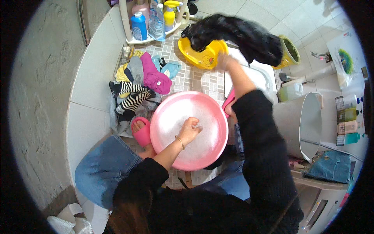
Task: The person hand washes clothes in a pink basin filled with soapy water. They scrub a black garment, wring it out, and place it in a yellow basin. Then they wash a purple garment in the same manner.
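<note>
My left hand (pixel 190 130) is over the pink plastic basin (pixel 189 167), its fingers curled with nothing seen in them. Whitish, sudsy-looking water lies in the basin. My right hand (pixel 223 62) is blurred and reaches to the near right rim of the yellow plastic basin (pixel 192 58), which has a cartoon duck on its side. A black garment (pixel 244 36), blurred too, is stretched in the air over the yellow basin and to its right. Whether my right fingers grip the garment cannot be told.
A pile of clothes, with a magenta garment (pixel 156 77) and striped cloth (pixel 134 98), lies on the tiled floor at left. A corner shelf (pixel 152 40) holds bottles. At right are a squat toilet (pixel 263 77), a grey bucket (pixel 287 122) and a yellow-green bin (pixel 293 54).
</note>
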{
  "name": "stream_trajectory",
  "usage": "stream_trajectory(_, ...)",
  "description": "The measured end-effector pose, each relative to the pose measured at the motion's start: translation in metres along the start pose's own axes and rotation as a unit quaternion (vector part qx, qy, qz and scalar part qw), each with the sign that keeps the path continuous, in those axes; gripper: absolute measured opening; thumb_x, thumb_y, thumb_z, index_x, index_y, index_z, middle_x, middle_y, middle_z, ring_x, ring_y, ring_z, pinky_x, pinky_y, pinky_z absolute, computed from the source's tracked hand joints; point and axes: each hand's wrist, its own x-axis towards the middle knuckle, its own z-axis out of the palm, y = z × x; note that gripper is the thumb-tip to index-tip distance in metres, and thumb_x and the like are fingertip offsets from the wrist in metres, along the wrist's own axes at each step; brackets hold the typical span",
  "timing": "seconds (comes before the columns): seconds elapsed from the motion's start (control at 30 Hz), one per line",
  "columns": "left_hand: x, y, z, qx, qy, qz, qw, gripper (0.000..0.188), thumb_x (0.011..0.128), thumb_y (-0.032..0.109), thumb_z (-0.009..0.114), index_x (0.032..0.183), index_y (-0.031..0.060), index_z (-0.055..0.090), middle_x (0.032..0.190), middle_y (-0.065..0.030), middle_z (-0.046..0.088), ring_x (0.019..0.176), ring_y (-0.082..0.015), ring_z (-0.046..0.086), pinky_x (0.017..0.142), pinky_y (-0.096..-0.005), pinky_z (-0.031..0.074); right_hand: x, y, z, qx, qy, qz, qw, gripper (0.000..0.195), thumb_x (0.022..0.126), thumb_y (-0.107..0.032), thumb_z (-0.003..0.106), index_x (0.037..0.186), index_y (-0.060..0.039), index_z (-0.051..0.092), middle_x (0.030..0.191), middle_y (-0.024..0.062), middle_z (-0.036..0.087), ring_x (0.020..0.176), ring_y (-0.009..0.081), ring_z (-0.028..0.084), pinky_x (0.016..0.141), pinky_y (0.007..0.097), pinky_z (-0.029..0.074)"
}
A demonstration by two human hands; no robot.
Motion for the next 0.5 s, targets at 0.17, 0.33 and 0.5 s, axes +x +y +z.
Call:
stream_trajectory(0.17,0.007,-0.007,-0.014,0.006,0.022,-0.029,0.999,0.029,0.074,0.012,0.069,0.099,0.0026,0.057,0.099,-0.0123,0.057,0.090,-0.0199,0.057,0.077,-0.0320,0.048,-0.051,-0.029,0.101,0.066,0.009,-0.090,0.994,0.050,0.076,-0.045,0.064,0.111,-0.0097,0.060,0.107,0.0171,0.062,0.102,0.0312,0.059,0.086,0.0414,0.046)
stream_trajectory(0.33,0.000,-0.019,-0.006,0.025,0.007,-0.014,1.000,0.027,0.076,0.016,0.068,0.097,0.0034,0.058,0.096,-0.0122,0.057,0.088,-0.0210,0.056,0.081,-0.0333,0.046,-0.081,-0.001,0.129,0.173,0.006,-0.052,0.984,0.040,0.083,-0.040,0.057,0.108,-0.0094,0.061,0.106,0.0161,0.063,0.102,0.0313,0.059,0.085,0.0418,0.047)
stream_trajectory(0.5,-0.003,-0.028,-0.014,0.181,0.018,0.094,0.979,0.024,0.075,0.015,0.068,0.095,0.0041,0.059,0.091,-0.0084,0.059,0.080,-0.0166,0.055,0.074,-0.0289,0.047,-0.102,0.007,0.145,0.251,0.017,-0.054,0.966,0.039,0.082,-0.037,0.059,0.109,-0.0078,0.060,0.105,0.0154,0.062,0.097,0.0307,0.060,0.082,0.0390,0.048)
